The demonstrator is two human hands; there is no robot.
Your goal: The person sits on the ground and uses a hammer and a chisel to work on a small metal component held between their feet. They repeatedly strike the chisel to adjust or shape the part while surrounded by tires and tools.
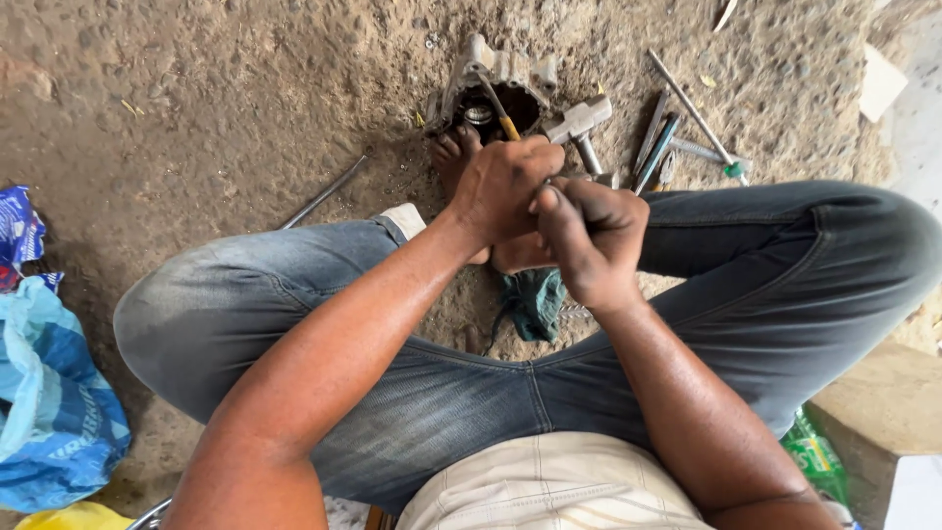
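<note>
My left hand (500,186) is closed around a yellow-handled tool (503,116) whose shaft points into a grey metal housing (491,88) on the dirt ground. My right hand (589,240) sits against the left, fingers curled; what it grips is hidden between the two hands. My bare feet rest below the housing, and my legs in blue jeans are crossed.
A hammer (579,126), several wrenches and rods (677,137) lie right of the housing. A thin metal rod (324,191) lies at left. A green rag (535,299) is between my legs. Blue plastic bags (49,393) sit at the left edge, a concrete block (883,402) at right.
</note>
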